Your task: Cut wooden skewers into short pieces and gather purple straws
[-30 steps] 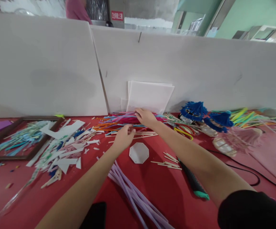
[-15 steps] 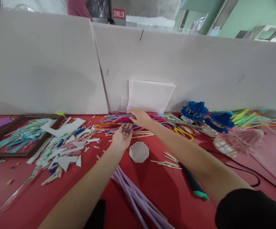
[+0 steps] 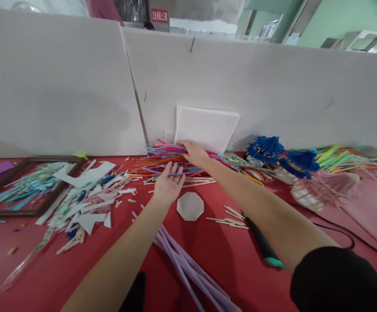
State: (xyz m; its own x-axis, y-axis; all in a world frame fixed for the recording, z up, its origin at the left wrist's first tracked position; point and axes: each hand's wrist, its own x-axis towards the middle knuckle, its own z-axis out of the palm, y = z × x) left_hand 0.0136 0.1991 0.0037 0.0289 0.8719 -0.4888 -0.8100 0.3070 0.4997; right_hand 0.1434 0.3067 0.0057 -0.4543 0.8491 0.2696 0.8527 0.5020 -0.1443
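A pile of colourful pipe cleaners (image 3: 155, 162), pink, blue, orange and purple, lies along the foot of the white panel. My right hand (image 3: 195, 154) reaches over it from the right, fingers curled around a bunch of pink and blue pipe cleaners (image 3: 168, 150) that is slightly raised. At the pile's front edge, my left hand (image 3: 168, 186) lies palm up with its fingers apart. Purple stems pass by its fingertips. Just in front of the pile, a pale octagonal plate (image 3: 190, 206) with small holes near its edge rests on the red table (image 3: 188, 247).
White sheets (image 3: 208, 128) lean on the panel. Short wooden sticks (image 3: 230, 218), a dark tool with a green end (image 3: 266, 247) and lilac pipe cleaners (image 3: 185, 268) lie nearer. Scraps (image 3: 90, 203) and a brown frame (image 3: 41, 208) are left; blue-topped crafts (image 3: 266, 149) stand right.
My right hand has moved slightly up and back with a bunch of pink and blue pipe cleaners, whose left ends have risen. My left hand has shifted slightly right, its fingers still spread.
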